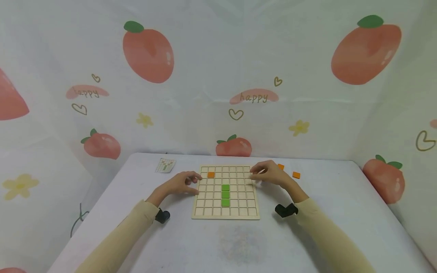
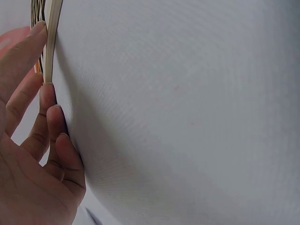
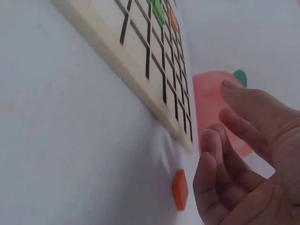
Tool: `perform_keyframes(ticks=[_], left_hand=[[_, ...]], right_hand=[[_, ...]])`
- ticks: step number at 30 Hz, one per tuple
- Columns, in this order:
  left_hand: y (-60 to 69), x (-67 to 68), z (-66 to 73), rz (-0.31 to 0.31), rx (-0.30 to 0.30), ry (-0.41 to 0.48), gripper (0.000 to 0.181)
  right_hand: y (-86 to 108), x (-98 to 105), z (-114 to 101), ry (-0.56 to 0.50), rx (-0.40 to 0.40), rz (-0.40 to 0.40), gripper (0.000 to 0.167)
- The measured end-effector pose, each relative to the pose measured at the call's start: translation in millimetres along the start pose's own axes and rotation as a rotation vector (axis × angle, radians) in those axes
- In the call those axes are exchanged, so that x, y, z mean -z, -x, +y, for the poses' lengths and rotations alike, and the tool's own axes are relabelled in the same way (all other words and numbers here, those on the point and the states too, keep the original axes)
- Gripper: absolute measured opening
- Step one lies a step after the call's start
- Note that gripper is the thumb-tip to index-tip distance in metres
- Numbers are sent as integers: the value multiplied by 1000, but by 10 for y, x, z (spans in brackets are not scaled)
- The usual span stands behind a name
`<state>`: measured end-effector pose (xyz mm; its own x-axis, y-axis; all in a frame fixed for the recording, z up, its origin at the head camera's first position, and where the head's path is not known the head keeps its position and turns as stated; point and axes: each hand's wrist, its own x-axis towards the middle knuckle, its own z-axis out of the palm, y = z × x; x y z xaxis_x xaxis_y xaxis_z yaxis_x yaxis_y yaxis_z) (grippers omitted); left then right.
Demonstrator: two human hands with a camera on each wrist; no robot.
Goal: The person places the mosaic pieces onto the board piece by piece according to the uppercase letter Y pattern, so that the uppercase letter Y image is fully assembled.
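Near the far edge of the surface (image 1: 191, 242), the board (image 1: 217, 195) is touched on its left edge by the relaxed left hand (image 1: 178, 184), while the right hand (image 1: 271, 172) is held loosely unclenched by its far right corner.

Board (image 1: 234, 194) in high head, close wrist views

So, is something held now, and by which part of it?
Nothing appears held: the left hand only touches the board at its left edge; the right hand looks empty.
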<state>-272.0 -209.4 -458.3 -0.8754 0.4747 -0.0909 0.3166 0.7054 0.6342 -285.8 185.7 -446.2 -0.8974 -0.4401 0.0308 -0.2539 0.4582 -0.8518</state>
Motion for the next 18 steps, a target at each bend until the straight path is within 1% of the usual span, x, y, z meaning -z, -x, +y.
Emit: perform_keyframes(ticks=[4,10,18], left_hand=[[-8,-4,-26,-1,-8,-6,52],[-15,-14,-59,-4,-7,5,52],[-24,-8,-53,-4,-18,7,52]], right_hand=[[99,99,60,1,-12,17,28],[207,207,144,6,8,38,34],[224,302,240,30,-24,75,43]])
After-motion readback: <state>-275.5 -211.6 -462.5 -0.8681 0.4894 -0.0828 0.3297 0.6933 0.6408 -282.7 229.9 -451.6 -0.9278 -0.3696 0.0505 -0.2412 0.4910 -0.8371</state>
